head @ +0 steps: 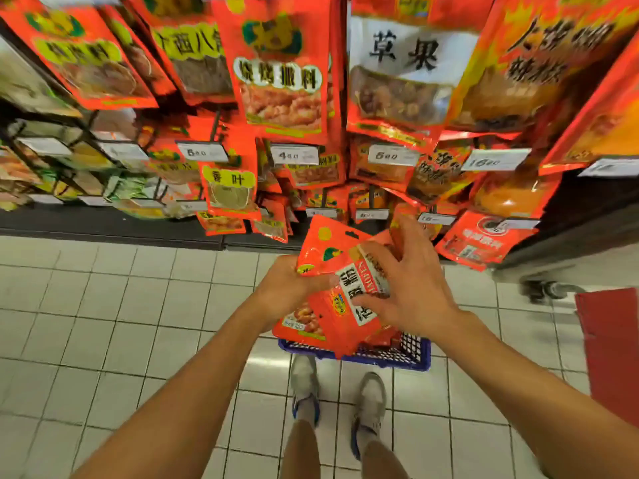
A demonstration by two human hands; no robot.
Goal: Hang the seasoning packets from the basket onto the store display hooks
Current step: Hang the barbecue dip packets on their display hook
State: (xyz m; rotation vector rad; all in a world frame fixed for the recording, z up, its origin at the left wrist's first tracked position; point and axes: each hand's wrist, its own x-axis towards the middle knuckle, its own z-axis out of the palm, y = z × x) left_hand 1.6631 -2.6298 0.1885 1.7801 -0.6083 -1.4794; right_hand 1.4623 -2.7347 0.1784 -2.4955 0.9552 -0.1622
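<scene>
A floor of pale square tiles [121, 305] is seen below. Two light sneakers [370, 395] are planted on it. White price tags [294, 154] are fixed along the shelf rails. A red panel [612, 347] is seen at the right edge, with a small wheel [546, 290] beside it.

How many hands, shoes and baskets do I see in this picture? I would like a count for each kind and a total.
Hands: 2, the left hand and the right hand, both on the red seasoning packets
Shoes: 2
Blue basket: 1
Total: 5
</scene>
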